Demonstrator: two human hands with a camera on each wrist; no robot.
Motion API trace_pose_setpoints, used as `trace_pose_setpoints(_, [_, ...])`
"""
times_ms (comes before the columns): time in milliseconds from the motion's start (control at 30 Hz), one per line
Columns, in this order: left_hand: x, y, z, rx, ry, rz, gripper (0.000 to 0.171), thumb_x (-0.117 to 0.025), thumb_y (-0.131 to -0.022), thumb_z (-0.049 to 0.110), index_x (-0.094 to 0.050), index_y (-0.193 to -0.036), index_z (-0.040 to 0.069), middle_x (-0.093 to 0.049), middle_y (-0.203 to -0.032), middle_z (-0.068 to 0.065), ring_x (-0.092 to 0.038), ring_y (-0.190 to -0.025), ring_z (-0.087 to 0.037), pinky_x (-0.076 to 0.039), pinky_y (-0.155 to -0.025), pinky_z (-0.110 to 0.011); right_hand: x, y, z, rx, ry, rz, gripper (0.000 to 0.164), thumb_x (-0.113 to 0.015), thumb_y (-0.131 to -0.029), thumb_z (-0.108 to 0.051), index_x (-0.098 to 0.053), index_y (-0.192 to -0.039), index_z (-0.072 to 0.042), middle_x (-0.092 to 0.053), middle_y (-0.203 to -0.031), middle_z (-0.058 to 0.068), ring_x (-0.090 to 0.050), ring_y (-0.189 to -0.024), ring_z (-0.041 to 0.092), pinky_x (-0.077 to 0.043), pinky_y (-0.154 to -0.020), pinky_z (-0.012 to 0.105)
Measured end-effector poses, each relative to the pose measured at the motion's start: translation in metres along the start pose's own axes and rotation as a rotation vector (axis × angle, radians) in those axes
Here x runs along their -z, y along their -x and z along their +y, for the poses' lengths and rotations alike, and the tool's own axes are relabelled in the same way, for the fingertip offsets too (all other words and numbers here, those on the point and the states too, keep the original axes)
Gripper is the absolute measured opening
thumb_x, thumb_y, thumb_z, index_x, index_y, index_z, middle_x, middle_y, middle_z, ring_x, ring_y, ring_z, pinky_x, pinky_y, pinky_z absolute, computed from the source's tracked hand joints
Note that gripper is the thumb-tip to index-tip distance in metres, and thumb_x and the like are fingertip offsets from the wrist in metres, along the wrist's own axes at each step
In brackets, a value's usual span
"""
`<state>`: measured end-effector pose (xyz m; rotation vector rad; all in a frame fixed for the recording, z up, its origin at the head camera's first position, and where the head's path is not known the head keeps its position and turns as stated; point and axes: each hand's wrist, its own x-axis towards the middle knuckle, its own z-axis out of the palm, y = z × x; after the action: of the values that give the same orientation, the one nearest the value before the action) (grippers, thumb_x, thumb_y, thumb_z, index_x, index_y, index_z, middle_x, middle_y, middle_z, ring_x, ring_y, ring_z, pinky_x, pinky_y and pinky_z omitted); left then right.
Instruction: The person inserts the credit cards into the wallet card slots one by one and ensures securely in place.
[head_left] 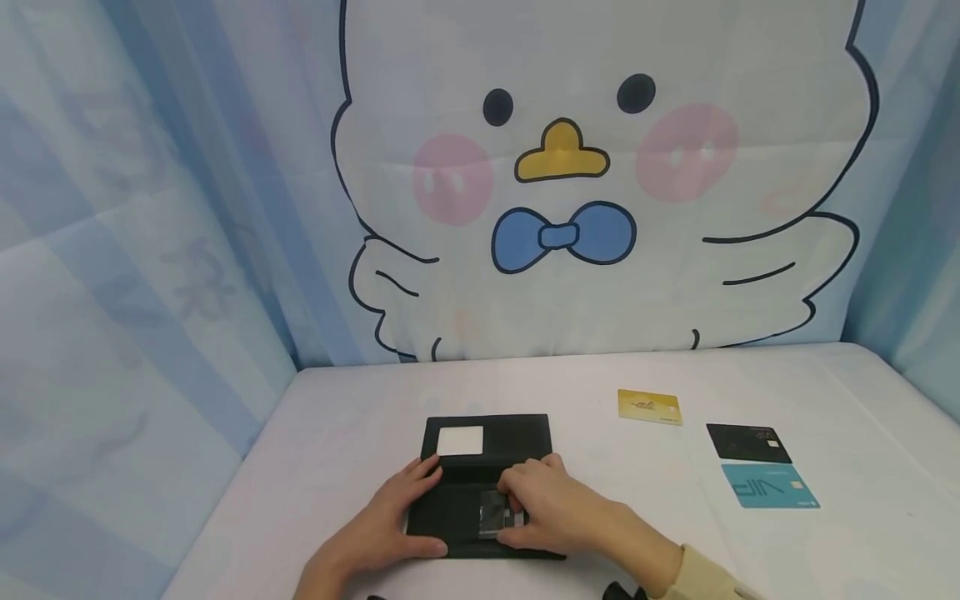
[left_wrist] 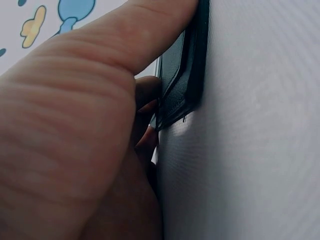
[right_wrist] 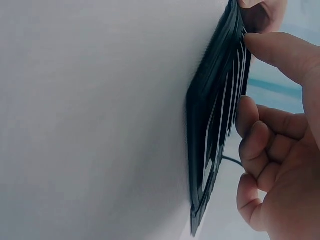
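A black wallet [head_left: 450, 512] lies spread open on the table, with a white card [head_left: 461, 440] in its upper left part. My left hand [head_left: 382, 521] rests along its left side, thumb [left_wrist: 165, 20] on the near edge and fingers at the fold. My right hand [head_left: 558, 508] is over the lower right half, fingers bent. Its thumb and forefinger pinch at a small see-through card sleeve [head_left: 491, 512], partly covered by the hand. In the right wrist view, the right thumb [right_wrist: 272, 50] touches the wallet beside several stacked pale-edged slots [right_wrist: 225, 100]; the fingertips' contact is partly hidden.
To the right on the white table [head_left: 337, 417] lie three cards: a gold card [head_left: 649, 407] farther back, a black card [head_left: 748, 443], and a blue card [head_left: 771, 487] just in front of the black one. A printed curtain [head_left: 570, 308] hangs behind the table.
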<state>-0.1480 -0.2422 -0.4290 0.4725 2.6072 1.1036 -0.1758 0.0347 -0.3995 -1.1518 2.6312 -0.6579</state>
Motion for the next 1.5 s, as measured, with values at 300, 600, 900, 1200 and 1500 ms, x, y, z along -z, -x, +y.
trace_pose_setpoints(300, [0.001,-0.002,0.001,-0.027,-0.011,-0.001,0.093,-0.085,-0.079,0.045,-0.044,-0.152,0.005,-0.026,-0.165,-0.008,-0.011,-0.151,-0.042,-0.014,-0.113,-0.069,-0.001,-0.003,0.0,-0.002,0.022,-0.002,0.04,-0.078,-0.086,-0.04,-0.067,-0.11,-0.011,-0.051,-0.08,-0.018,-0.049,-0.085,0.005,-0.035,-0.083,0.037])
trace_pose_setpoints(600, [0.001,-0.001,-0.003,-0.036,-0.007,-0.009,0.092,-0.084,-0.08,0.045,-0.044,-0.152,0.003,-0.027,-0.165,-0.008,-0.012,-0.151,-0.042,-0.015,-0.113,-0.07,-0.003,-0.008,-0.004,0.022,0.028,-0.007,0.04,-0.078,-0.085,-0.039,-0.067,-0.11,-0.01,-0.056,-0.085,-0.016,-0.053,-0.089,0.005,-0.037,-0.086,0.039])
trace_pose_setpoints(900, [0.001,-0.001,-0.003,-0.042,0.008,-0.003,0.092,-0.085,-0.08,0.044,-0.045,-0.152,0.004,-0.026,-0.165,-0.006,-0.011,-0.151,-0.041,-0.014,-0.114,-0.069,-0.006,-0.011,-0.008,-0.003,0.053,0.0,0.041,-0.08,-0.083,-0.041,-0.067,-0.109,-0.012,-0.063,-0.096,-0.012,-0.057,-0.097,0.007,-0.037,-0.088,0.043])
trace_pose_setpoints(1200, [0.002,-0.001,-0.002,-0.039,-0.001,-0.002,0.092,-0.085,-0.08,0.045,-0.044,-0.152,0.004,-0.026,-0.165,-0.005,-0.011,-0.151,-0.039,-0.014,-0.114,-0.068,-0.004,-0.01,-0.004,-0.014,0.024,0.002,0.045,-0.08,-0.083,-0.044,-0.066,-0.112,-0.013,-0.056,-0.089,-0.016,-0.05,-0.084,0.005,-0.037,-0.087,0.046])
trace_pose_setpoints(1500, [0.002,-0.001,-0.003,-0.035,-0.011,0.003,0.093,-0.085,-0.079,0.045,-0.044,-0.152,0.004,-0.027,-0.165,-0.006,-0.012,-0.151,-0.04,-0.015,-0.114,-0.069,-0.001,-0.008,0.0,-0.015,-0.038,0.023,0.049,-0.08,-0.082,-0.044,-0.064,-0.117,-0.013,-0.055,-0.092,-0.016,-0.049,-0.087,0.006,-0.035,-0.087,0.045])
